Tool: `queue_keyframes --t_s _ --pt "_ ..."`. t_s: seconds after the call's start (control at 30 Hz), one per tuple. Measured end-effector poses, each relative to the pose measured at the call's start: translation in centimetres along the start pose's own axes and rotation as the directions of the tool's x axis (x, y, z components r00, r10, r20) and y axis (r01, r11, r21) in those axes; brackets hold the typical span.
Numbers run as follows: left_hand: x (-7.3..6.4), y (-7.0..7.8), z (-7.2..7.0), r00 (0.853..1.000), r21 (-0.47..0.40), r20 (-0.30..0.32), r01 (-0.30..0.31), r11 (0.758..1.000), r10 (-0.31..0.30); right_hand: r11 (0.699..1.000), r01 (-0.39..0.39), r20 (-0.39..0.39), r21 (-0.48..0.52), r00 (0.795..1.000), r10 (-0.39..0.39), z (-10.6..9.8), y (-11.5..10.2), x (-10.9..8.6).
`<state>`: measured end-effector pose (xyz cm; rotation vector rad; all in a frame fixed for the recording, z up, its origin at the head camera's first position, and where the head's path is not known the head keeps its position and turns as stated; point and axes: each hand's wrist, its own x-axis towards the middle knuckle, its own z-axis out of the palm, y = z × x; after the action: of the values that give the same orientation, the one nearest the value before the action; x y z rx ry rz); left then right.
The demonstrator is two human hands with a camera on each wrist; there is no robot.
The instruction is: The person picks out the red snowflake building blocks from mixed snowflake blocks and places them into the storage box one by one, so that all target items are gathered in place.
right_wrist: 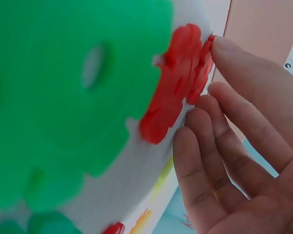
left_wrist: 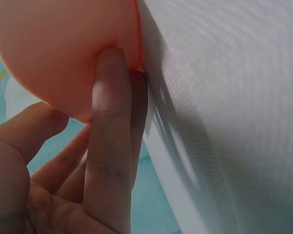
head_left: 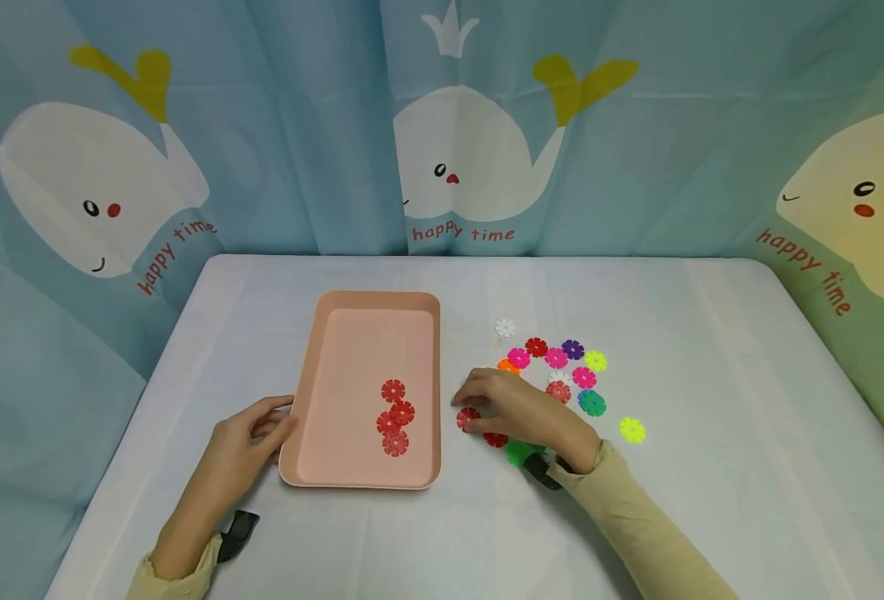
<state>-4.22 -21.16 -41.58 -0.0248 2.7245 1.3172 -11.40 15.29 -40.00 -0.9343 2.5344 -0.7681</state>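
Red disc (head_left: 466,417) is lying beside the tray's (head_left: 434,392) right edge; half-curled right hand (head_left: 515,407) is touching it, pinch unclear; loosely extended left hand (head_left: 242,443) is bracing the left edge, probably helping steadiness.

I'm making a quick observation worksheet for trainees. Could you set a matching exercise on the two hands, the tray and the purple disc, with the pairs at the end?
Column one
1. Left hand
2. Right hand
3. Tray
4. Purple disc

Column two
A. Pale pink, with red discs lying in it
B. Between a bright pink disc and a yellow disc
C. Thumb at a red disc on the table
D. Touching the tray's left side

Pairs: 1-D, 2-C, 3-A, 4-B.
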Motion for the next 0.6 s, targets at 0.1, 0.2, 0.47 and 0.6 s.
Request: queue_keyframes --t_s 0.1,0.2,0.47,0.6 --pt "0.02 0.03 -0.03 1.0 0.011 0.0 0.003 1.0 -0.003 1.0 0.0 0.007 0.003 1.0 0.0 0.02 -0.02 0.09" --pt "0.01 0.03 -0.04 1.0 0.012 0.001 0.006 1.0 -0.006 1.0 -0.011 0.008 0.007 1.0 0.011 0.05 -0.16 0.16" --pt "0.05 -0.05 0.03 1.0 -0.008 0.009 0.017 1.0 -0.016 0.999 -0.05 0.021 0.017 0.999 0.05 0.1 -0.47 0.13" --pt "0.11 -0.09 0.06 1.0 -0.008 0.008 0.019 1.0 -0.019 0.998 -0.06 0.027 0.009 0.998 0.06 0.26 -0.46 0.25"
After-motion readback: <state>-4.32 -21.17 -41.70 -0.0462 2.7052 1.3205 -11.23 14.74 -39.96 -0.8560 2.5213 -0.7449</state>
